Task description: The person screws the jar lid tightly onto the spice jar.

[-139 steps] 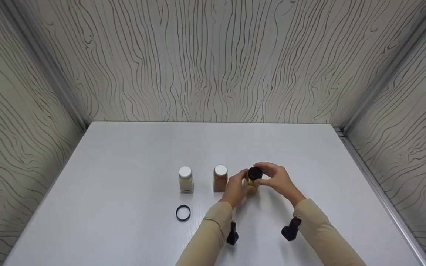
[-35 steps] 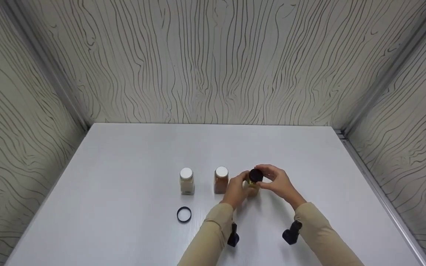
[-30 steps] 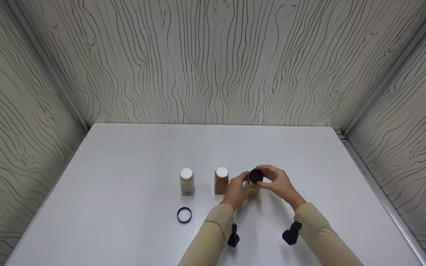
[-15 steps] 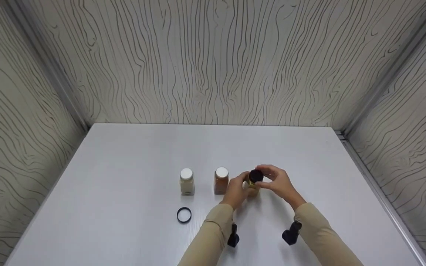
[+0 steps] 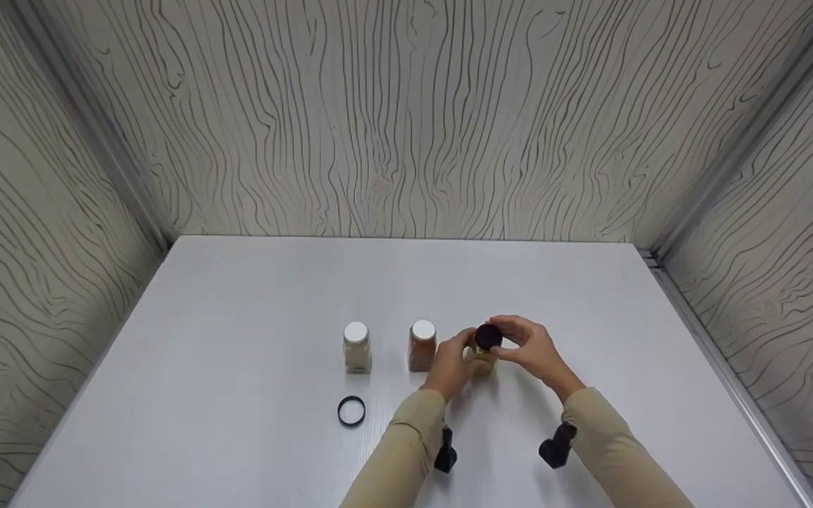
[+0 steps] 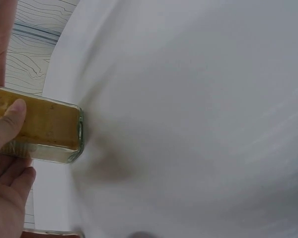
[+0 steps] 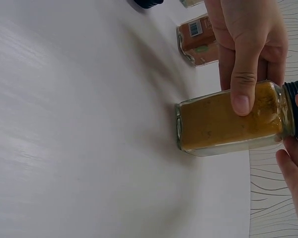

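Observation:
A square glass spice jar (image 7: 223, 124) of mustard-yellow powder stands upright on the white table. My left hand (image 5: 451, 363) grips its body, thumb (image 7: 243, 99) on one flat side and fingers round the other. On the jar's neck sits a black ridged cap (image 5: 488, 336). My right hand (image 5: 533, 349) pinches that cap between thumb and fingers. Just left of the left hand is a jar of reddish-brown powder (image 5: 422, 353) with a white top, partly visible in the right wrist view. In the left wrist view, the jar's upper end is cut off.
Further left stands a jar of pale powder (image 5: 357, 356), also white-topped. In front of it lies a black ring-shaped piece (image 5: 351, 424); whether its white centre is a liner or the table cannot be told. Patterned panels (image 5: 406, 120) enclose the table (image 5: 237, 317) at back and sides.
Both hands keep their hold on the yellow jar and its cap; the right thumb shifts slightly on the cap. Everything sits a little lower in the head view than 4.6 seconds ago.

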